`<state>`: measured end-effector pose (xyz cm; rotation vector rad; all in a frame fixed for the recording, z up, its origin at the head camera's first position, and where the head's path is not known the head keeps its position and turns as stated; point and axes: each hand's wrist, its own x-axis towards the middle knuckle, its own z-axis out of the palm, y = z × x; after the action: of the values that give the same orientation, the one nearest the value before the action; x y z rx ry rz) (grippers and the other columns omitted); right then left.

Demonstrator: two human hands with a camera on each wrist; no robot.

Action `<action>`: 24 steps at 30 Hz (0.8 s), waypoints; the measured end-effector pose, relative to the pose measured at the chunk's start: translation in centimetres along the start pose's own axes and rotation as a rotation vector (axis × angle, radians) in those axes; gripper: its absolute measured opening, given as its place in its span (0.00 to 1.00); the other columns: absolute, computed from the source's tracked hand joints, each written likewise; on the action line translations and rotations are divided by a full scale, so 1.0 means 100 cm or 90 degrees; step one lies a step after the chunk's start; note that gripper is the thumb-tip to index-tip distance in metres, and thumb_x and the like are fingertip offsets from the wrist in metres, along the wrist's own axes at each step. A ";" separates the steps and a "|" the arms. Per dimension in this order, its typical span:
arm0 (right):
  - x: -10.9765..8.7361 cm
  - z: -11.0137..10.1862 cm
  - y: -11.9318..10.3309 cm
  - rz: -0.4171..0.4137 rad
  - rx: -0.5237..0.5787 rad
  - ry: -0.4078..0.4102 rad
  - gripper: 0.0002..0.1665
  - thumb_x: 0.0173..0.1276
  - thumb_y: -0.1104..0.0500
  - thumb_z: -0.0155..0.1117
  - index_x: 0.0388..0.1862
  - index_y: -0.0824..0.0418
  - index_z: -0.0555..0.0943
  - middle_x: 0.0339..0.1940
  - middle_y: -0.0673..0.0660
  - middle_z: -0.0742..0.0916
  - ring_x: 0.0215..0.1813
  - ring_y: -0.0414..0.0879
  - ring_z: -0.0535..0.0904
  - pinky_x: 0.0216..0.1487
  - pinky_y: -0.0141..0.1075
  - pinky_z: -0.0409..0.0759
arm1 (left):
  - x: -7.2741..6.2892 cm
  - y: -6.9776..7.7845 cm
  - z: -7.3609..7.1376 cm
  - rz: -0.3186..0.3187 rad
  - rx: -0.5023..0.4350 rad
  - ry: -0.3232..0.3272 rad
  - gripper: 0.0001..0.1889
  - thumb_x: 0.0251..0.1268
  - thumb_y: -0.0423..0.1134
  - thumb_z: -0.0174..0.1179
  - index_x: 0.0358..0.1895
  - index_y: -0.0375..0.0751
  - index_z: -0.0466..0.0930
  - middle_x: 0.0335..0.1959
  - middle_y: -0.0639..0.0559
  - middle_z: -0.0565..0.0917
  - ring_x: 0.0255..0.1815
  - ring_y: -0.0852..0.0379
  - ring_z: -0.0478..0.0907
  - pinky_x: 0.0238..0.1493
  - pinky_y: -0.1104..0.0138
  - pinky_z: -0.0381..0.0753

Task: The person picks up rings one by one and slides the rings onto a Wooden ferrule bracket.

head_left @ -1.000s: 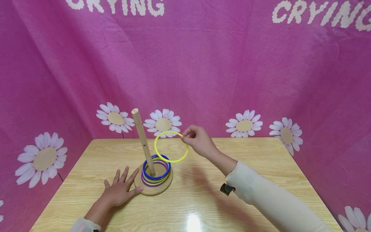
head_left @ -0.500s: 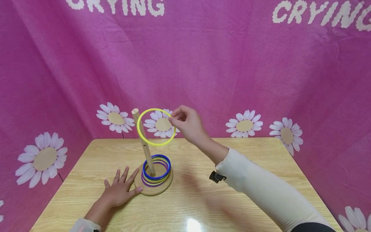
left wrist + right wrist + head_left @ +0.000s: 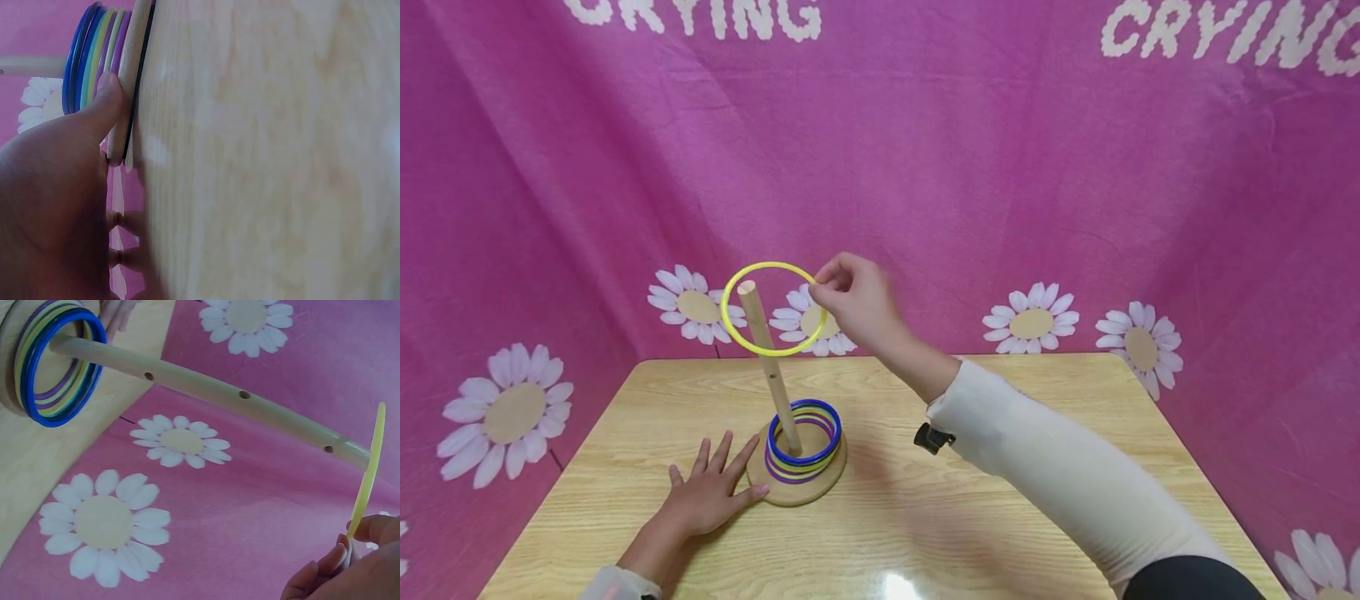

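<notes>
My right hand (image 3: 867, 307) pinches a thin yellow ring (image 3: 771, 353) between thumb and fingertips, held level with the top of a wooden peg (image 3: 780, 396). In the head view the ring encircles the peg's tip; the right wrist view shows it nearly edge-on, crossing that tip. Several blue, green, yellow and purple rings (image 3: 25, 381) lie stacked loosely around the peg's foot, on its round wooden base (image 3: 797, 497). With fingers spread, my left hand (image 3: 700, 502) rests at the base's left side. Its thumb (image 3: 107, 103) lies on the base's rim.
The stand is on a light wooden table (image 3: 1000, 483), left of the middle. Behind and at both sides hangs a pink cloth (image 3: 940, 167) with white daisies and lettering. A small black clip (image 3: 931, 438) hangs at the right sleeve's cuff.
My right hand has risen and moved left with the yellow ring, from beside the peg to its top. The left hand and the stacked rings have stayed put.
</notes>
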<state>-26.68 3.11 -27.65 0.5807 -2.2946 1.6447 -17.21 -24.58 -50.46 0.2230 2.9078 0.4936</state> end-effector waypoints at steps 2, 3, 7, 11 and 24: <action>0.000 0.002 0.004 0.014 -0.011 -0.002 0.04 0.65 0.63 0.73 0.35 0.62 0.85 0.25 0.50 0.84 0.30 0.38 0.76 0.30 0.28 0.73 | 0.000 -0.001 0.001 -0.001 0.003 -0.001 0.47 0.70 0.75 0.47 0.85 0.57 0.49 0.84 0.33 0.42 0.81 0.22 0.33 0.59 0.15 0.30; 0.000 0.004 0.008 0.021 -0.012 -0.003 0.04 0.65 0.64 0.72 0.35 0.62 0.85 0.25 0.50 0.84 0.29 0.38 0.76 0.30 0.27 0.73 | 0.000 0.000 0.001 0.000 0.006 0.000 0.47 0.70 0.75 0.47 0.85 0.58 0.49 0.85 0.33 0.42 0.81 0.22 0.33 0.59 0.15 0.31; -0.005 0.011 0.025 0.050 -0.008 -0.006 0.04 0.64 0.65 0.72 0.33 0.60 0.83 0.24 0.50 0.84 0.26 0.37 0.76 0.27 0.27 0.72 | 0.000 -0.001 0.001 0.003 0.007 0.004 0.46 0.70 0.75 0.47 0.85 0.58 0.49 0.85 0.33 0.42 0.81 0.22 0.33 0.59 0.14 0.31; -0.012 0.017 0.046 0.066 -0.020 -0.005 0.05 0.62 0.66 0.72 0.31 0.59 0.83 0.22 0.50 0.85 0.24 0.37 0.75 0.25 0.28 0.71 | 0.000 -0.001 0.001 0.005 0.001 0.004 0.46 0.70 0.75 0.47 0.85 0.58 0.48 0.84 0.33 0.42 0.81 0.22 0.32 0.59 0.15 0.30; -0.047 0.037 0.109 0.123 -0.065 -0.021 0.04 0.61 0.65 0.73 0.30 0.60 0.84 0.23 0.50 0.85 0.26 0.38 0.76 0.29 0.30 0.73 | 0.000 -0.002 0.000 0.009 -0.004 0.007 0.47 0.70 0.75 0.47 0.85 0.58 0.49 0.84 0.31 0.43 0.81 0.21 0.33 0.58 0.14 0.28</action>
<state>-27.43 3.46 -40.07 0.3762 -2.5102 1.5966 -17.22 -24.74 -50.49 0.2412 2.9160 0.5086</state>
